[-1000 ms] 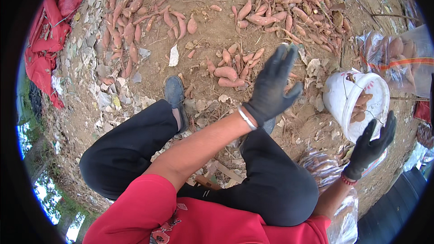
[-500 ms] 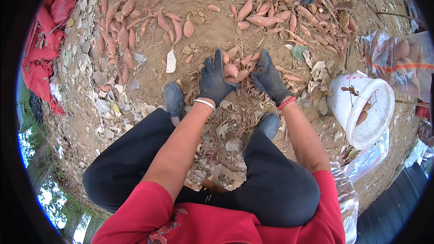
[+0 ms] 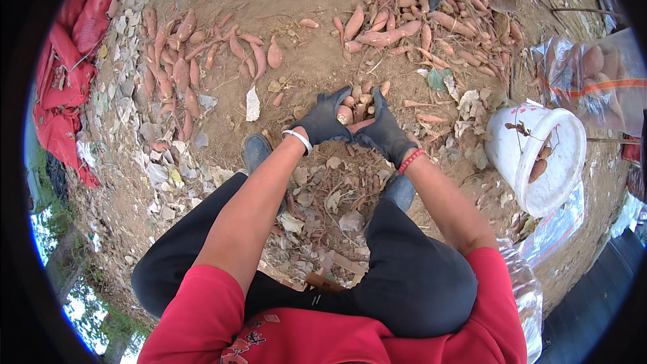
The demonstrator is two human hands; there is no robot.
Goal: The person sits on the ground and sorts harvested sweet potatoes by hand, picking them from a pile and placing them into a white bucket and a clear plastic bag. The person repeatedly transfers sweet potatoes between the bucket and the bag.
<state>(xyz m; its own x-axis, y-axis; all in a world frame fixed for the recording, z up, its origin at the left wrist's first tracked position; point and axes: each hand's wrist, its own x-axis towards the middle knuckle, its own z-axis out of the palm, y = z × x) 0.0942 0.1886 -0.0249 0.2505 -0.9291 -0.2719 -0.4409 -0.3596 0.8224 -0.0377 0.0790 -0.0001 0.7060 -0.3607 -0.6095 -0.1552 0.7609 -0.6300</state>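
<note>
Drawn closer over the last half second, with left hand [image 3: 325,121] and right hand [image 3: 387,135] now clamped around sweet potatoes [image 3: 345,114], apparently gathering several at once.

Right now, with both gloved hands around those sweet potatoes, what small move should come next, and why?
Perhaps lift the bunched sweet potatoes together: the left hand and right hand cup them from both sides, and the tilted white bucket nearby seems to hold others.
</note>
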